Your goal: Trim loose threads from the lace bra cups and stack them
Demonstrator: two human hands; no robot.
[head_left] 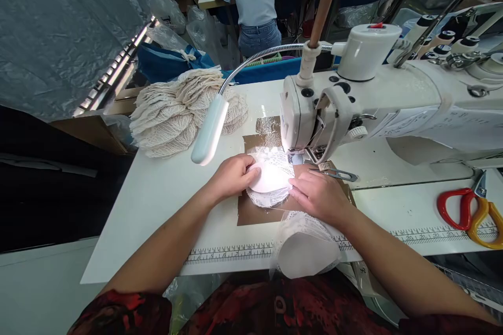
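A round white lace piece with a smooth pad-like oval on it (271,178) lies under the sewing machine's needle area (294,156), brightly lit. My left hand (233,175) pinches its left edge, thumb on top. At its right edge, my right hand (320,196) is closed with thumb and fingertips on the fabric. Metal thread snips (342,174) show just behind my right hand; whether that hand touches them I cannot tell. Nearer my body, a second lace piece with a smooth white oval (308,251) hangs over the table's front edge.
A stack of cream lace pieces (176,110) stands at the back left. The gooseneck lamp (210,131) arches over the table. Red and orange-handled scissors (469,209) lie far right, beside a printed ruler (236,252). Thread cones (442,39) stand behind; another person (253,0) sits beyond.
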